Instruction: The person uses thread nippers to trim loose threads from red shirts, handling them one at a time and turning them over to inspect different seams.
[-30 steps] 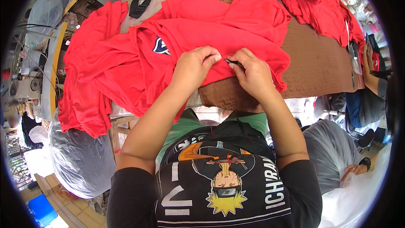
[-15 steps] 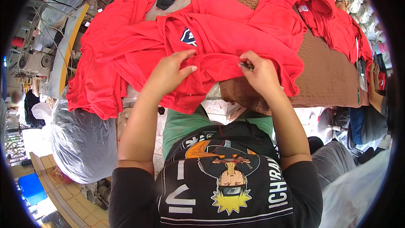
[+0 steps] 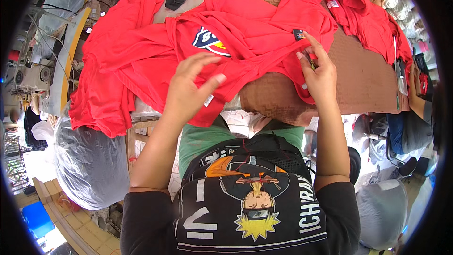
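A red shirt [image 3: 250, 42] lies spread across the table in front of me, with a dark blue, white and yellow crest on its chest. My left hand [image 3: 191, 85] hovers over its near side, thumb and fingers apart and nothing between them. A small white tag [image 3: 208, 100] shows beside that thumb. My right hand [image 3: 320, 73] is at the shirt's right end, with a small dark tool [image 3: 311, 61] tucked in the palm, its kind partly hidden by the fingers. Its index fingertip is next to a black label [image 3: 298, 34] on the red fabric.
More red garments [image 3: 351, 9] are heaped at the far right, and others lie at the left. Brown patterned cloth [image 3: 361, 78] covers the right of the table. A filled clear plastic bag [image 3: 89, 165] stands below left, near sewing machines [image 3: 35, 75]. A person's arm [image 3: 416, 97] shows at the right.
My right hand has moved right and up along the shirt with the small tool. More of the crest now shows, and the black label has come into sight. The left hand stays spread.
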`<state>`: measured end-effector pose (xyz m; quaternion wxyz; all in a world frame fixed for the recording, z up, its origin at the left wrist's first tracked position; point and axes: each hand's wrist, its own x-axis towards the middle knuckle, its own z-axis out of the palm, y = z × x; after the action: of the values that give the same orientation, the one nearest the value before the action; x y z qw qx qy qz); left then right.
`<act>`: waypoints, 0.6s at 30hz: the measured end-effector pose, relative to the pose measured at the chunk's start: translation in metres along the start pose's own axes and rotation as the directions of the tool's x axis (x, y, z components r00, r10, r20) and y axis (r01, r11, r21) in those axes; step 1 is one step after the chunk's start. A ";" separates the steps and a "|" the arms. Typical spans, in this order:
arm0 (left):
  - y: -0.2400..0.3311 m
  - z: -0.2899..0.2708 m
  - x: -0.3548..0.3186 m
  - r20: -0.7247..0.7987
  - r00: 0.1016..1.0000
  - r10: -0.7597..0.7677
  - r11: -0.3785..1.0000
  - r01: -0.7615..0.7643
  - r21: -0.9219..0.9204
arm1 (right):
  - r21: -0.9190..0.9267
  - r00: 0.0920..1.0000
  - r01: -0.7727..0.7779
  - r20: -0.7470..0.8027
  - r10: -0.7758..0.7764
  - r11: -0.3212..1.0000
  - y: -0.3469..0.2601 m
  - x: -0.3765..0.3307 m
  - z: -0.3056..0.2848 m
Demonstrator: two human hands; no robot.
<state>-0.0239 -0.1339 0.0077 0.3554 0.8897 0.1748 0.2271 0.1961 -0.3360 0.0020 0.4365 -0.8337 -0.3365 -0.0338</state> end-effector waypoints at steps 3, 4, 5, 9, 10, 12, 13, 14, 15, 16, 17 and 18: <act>0.001 -0.004 0.010 -0.067 0.996 -0.067 0.993 0.060 -0.101 | 0.163 0.991 0.132 -0.024 -0.130 0.978 -0.001 -0.002 0.007; 0.006 -0.003 0.014 -0.051 0.999 -0.016 0.998 0.013 -0.059 | 0.150 0.994 0.086 0.049 -0.094 0.985 -0.006 -0.004 0.007; 0.014 0.001 0.018 -0.022 1.000 0.008 0.998 -0.009 -0.066 | 0.134 0.991 0.040 0.120 -0.056 0.990 -0.013 -0.007 0.007; 0.032 0.026 0.027 0.114 0.992 0.049 0.998 -0.045 -0.035 | 0.241 0.959 0.041 0.263 -0.106 0.970 -0.010 -0.019 0.022; 0.042 0.033 0.028 0.137 0.989 0.048 0.997 -0.039 -0.069 | 0.245 0.952 0.085 0.266 -0.152 0.966 -0.015 -0.022 0.025; 0.045 0.042 0.034 0.255 0.963 -0.087 0.974 0.136 -0.183 | 0.161 0.940 0.146 0.286 -0.188 0.976 -0.017 -0.024 0.033; 0.049 0.046 0.038 0.313 0.938 -0.152 0.947 0.229 -0.225 | 0.116 0.933 0.175 0.297 -0.202 0.978 -0.016 -0.026 0.036; 0.050 0.044 0.047 0.400 0.876 -0.268 0.863 0.403 -0.306 | 0.086 0.934 0.213 0.275 -0.229 0.973 -0.010 -0.026 0.043; 0.044 0.052 0.041 0.335 0.920 -0.201 0.934 0.284 -0.219 | 0.113 0.934 0.200 0.279 -0.224 0.973 -0.005 -0.025 0.046; 0.037 0.061 0.034 0.264 0.955 -0.134 0.980 0.167 -0.106 | 0.144 0.932 0.190 0.286 -0.224 0.971 0.000 -0.023 0.049; 0.031 0.069 0.029 0.191 0.980 -0.063 0.998 0.060 0.019 | 0.174 0.929 0.179 0.293 -0.224 0.968 0.001 -0.022 0.050; 0.030 0.069 0.026 0.175 0.983 -0.057 0.998 0.050 0.043 | 0.232 0.928 0.152 0.301 -0.219 0.961 -0.001 -0.022 0.047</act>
<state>0.0386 -0.1805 -0.0081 0.3582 0.9080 0.1709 0.1345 0.1674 -0.3119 -0.0341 0.4534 -0.7428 -0.4829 0.0970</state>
